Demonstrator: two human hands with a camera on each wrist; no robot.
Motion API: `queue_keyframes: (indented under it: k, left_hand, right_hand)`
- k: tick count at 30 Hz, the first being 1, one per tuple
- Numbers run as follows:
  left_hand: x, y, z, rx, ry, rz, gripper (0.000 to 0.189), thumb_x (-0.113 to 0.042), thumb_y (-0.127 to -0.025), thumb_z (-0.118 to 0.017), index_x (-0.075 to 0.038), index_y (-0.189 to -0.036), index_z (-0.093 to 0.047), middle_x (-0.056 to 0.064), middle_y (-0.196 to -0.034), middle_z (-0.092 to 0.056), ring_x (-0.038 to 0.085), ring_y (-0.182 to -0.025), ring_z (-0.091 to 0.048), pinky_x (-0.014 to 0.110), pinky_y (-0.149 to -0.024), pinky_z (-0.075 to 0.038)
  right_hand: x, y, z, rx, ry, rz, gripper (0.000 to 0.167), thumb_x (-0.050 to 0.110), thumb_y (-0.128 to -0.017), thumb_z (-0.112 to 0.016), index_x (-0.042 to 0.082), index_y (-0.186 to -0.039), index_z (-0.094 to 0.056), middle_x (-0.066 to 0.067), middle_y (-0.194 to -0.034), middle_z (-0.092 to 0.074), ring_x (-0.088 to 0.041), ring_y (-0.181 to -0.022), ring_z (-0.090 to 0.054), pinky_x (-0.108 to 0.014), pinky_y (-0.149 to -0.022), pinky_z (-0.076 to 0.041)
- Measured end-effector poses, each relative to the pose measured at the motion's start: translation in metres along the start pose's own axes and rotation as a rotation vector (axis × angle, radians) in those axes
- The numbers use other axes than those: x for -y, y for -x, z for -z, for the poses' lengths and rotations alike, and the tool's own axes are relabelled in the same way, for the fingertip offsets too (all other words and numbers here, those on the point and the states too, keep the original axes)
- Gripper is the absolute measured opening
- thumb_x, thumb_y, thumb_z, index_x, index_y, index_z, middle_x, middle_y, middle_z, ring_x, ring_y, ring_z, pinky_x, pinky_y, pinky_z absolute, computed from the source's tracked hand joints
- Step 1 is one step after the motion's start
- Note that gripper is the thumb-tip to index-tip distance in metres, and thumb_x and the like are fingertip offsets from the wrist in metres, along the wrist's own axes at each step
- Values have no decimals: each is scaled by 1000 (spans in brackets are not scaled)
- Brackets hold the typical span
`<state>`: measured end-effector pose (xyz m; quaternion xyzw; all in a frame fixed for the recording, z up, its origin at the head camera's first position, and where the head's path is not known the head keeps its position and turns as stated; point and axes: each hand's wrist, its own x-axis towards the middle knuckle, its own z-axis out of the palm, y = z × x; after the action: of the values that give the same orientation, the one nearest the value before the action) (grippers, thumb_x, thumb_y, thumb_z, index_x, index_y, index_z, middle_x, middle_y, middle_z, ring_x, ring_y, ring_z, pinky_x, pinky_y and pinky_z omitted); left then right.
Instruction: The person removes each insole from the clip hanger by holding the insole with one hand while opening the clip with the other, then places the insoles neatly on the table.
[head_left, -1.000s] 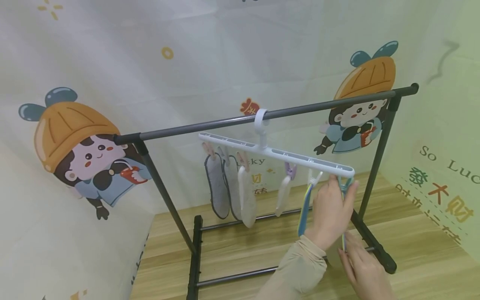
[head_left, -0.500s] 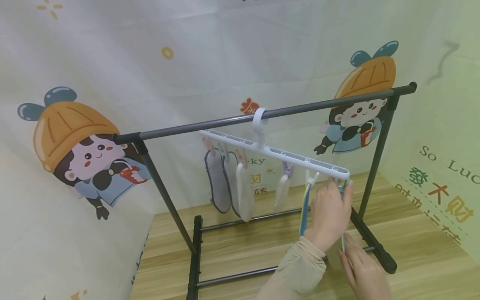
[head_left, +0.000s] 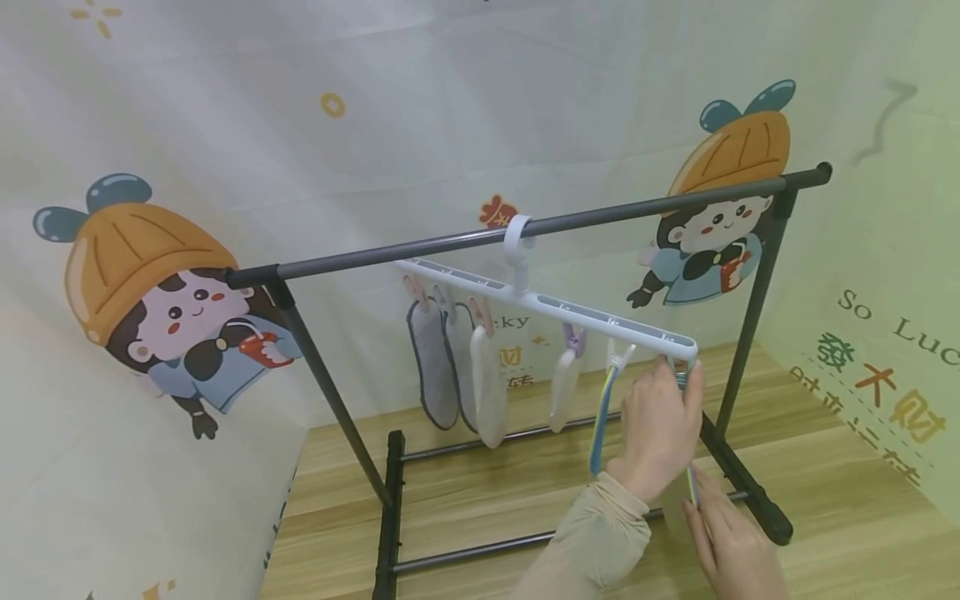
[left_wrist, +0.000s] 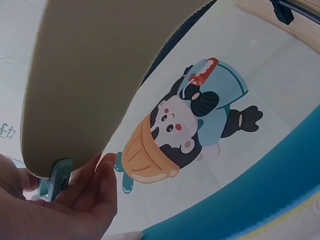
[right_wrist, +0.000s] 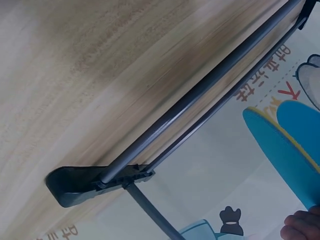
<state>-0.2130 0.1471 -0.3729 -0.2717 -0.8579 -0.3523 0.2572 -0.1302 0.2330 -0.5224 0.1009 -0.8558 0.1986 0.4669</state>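
Observation:
A white clip hanger (head_left: 607,319) hangs by its hook from the rack's top bar. My left hand (head_left: 658,425) pinches a green clothespin (left_wrist: 61,176) below the hanger's right end. In the left wrist view, an insole (left_wrist: 87,85) shows its beige face with its end in that clothespin. Lower down, my right hand (head_left: 731,533) holds the same insole by its other end, mostly hidden behind my hands in the head view. Left of my left hand, a blue insole (head_left: 602,421) with a yellow edge hangs from a white clothespin (head_left: 621,357).
Grey-edged insoles (head_left: 433,367) and pale ones (head_left: 491,392) hang from pink, grey and purple clothespins further left. The dark rack (head_left: 375,257) has lower crossbars and feet (head_left: 750,492) on a wood-grain surface (head_left: 465,500). A printed cloth (head_left: 420,125) stands behind.
The hanger's right end has shifted slightly left, and its left end has turned behind the bar. The hanging blue insole has swung a little left. Both hands keep their holds.

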Motion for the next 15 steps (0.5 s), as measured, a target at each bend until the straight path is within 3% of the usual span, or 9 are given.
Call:
queue_keyframes:
  k: [5, 10, 15]
  left_hand:
    - [0, 0, -1, -21, 16, -15, 28, -29, -105, -44, -10, -91, -60, 0, -71, -61, 16, -70, -65, 22, -56, -45]
    - [1, 0, -2, -34, 28, -33, 29, -28, -105, -44, -10, -87, -58, -1, -68, -59, 16, -67, -64, 22, -55, -44]
    - [0, 1, 0, -34, 50, -48, 31, -30, -106, -43, -10, -87, -58, -2, -67, -55, 14, -66, -62, 20, -54, -41]
  right_hand:
    - [-3, 8, 0, -13, -17, -7, 54, 37, -107, -37, -7, -123, -63, -25, -119, -68, 7, -131, -38, -2, -107, -24]
    - [-6, 18, -1, -87, 11, 10, 58, 40, -107, -35, -9, -116, -66, -26, -109, -70, 4, -126, -43, -4, -105, -27]
    - [-6, 30, 3, -106, 17, -61, 44, 31, -105, -46, -6, -117, -67, -24, -106, -71, 14, -122, -37, -4, -85, -46]
